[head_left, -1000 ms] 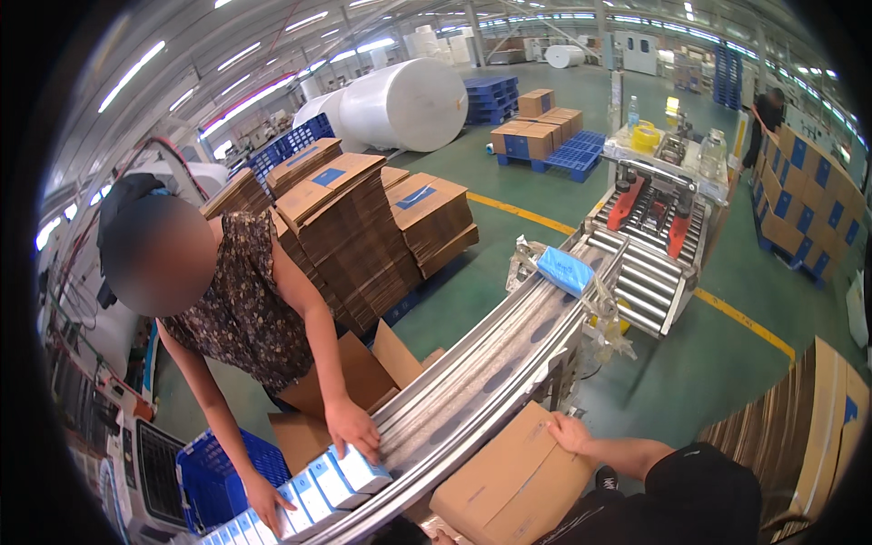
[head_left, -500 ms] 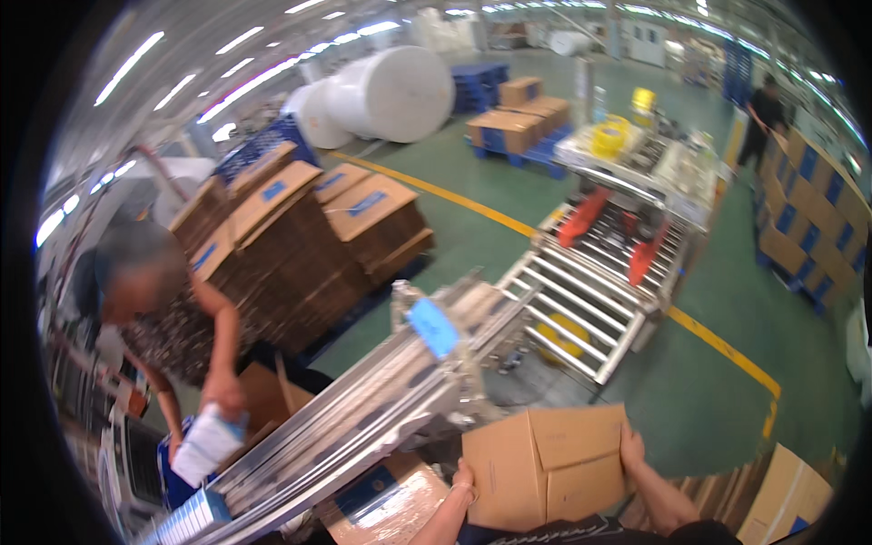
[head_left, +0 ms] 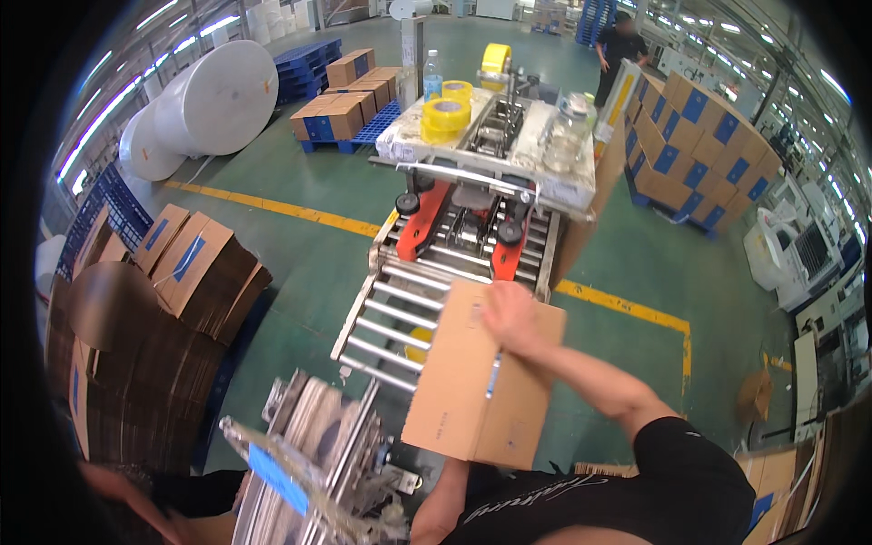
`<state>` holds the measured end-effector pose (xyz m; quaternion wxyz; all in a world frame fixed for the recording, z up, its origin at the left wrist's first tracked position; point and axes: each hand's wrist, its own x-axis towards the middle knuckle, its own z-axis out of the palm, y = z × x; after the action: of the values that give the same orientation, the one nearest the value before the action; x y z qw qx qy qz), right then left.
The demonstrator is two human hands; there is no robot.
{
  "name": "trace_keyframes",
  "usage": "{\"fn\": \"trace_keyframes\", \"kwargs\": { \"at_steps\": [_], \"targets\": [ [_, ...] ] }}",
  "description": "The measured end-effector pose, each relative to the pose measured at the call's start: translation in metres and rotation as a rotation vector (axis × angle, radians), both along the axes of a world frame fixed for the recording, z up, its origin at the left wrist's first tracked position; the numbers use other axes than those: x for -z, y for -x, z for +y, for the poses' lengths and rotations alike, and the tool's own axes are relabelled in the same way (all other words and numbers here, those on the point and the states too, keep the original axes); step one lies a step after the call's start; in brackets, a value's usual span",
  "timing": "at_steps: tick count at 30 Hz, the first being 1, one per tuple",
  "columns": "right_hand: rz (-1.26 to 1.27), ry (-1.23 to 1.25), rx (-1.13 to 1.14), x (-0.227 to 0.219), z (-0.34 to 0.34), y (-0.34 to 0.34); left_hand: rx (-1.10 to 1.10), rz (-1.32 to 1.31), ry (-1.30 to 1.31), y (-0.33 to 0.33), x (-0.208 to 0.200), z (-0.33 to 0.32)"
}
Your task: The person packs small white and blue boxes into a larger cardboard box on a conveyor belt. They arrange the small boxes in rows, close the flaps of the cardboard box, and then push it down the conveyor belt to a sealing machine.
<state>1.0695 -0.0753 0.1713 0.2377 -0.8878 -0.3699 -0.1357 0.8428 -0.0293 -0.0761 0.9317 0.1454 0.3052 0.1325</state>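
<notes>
cardboard box (head_left: 472,381) lay closed at the near end of the roller conveyor (head_left: 400,318), partly overhanging it toward the person. the right hand (head_left: 510,318) rested flat and spread on the box's top along the taped seam. the left hand was hidden beneath the box, only its forearm (head_left: 440,509) showing, so its grip could not be told. yellow tape rolls (head_left: 445,113) sat on the far sealing machine (head_left: 490,154); flattened cartons (head_left: 182,282) were stacked at left.
</notes>
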Motion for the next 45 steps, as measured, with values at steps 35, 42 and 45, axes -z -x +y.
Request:
{"fn": "trace_keyframes", "kwargs": {
  "at_steps": [35,42,45],
  "targets": [
    [-0.006,0.936,-0.67,0.229,0.129,-0.28,0.487,1.397,-1.022,0.11,-0.152,-0.073],
    [0.42,1.309,-0.893,0.264,0.005,-0.069,0.308,2.961,-0.222,0.462,-0.359,-0.332],
    [0.669,1.482,-1.049,0.242,-0.042,0.077,0.622,3.296,0.467,0.553,-0.451,-0.466]
  ]
}}
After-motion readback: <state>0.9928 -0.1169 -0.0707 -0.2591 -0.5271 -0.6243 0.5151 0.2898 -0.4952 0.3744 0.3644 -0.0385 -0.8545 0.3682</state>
